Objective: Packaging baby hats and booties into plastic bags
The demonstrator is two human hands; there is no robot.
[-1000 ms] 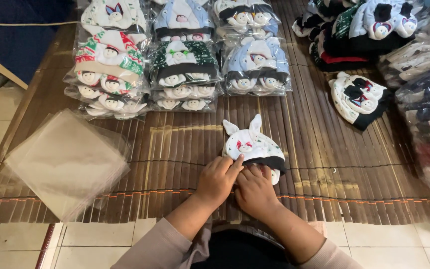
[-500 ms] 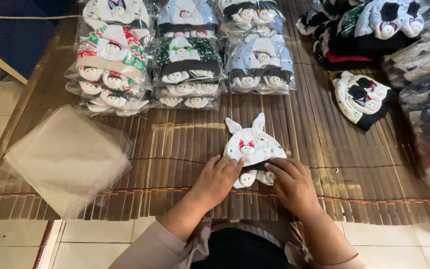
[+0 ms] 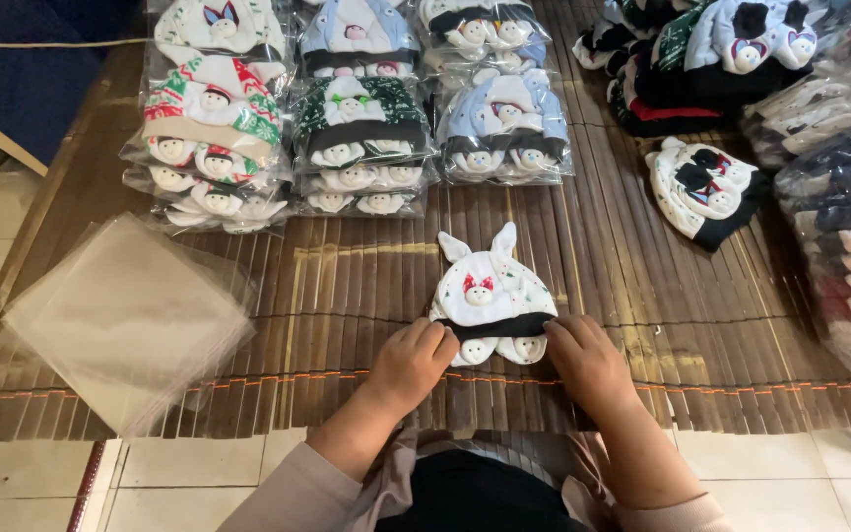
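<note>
A small stack of white baby hats [image 3: 492, 291] with rabbit ears, a black band and little doll faces lies on the brown slatted mat [image 3: 347, 286]. My left hand [image 3: 412, 361] rests with curled fingers at the stack's lower left edge, touching it. At the lower right edge sits my right hand [image 3: 588, 360], fingertips against the black band. Neither hand lifts the hats.
A pile of clear plastic bags [image 3: 125, 320] lies at the left. Bagged hat stacks [image 3: 357, 138] fill the far side of the mat. Loose hats [image 3: 701, 187] and more bagged goods [image 3: 839, 217] crowd the right. Tiled floor [image 3: 199, 463] lies near me.
My hands have slid apart from the middle of the hat stack to its two lower corners. The stack now lies flatter and more squared on the mat.
</note>
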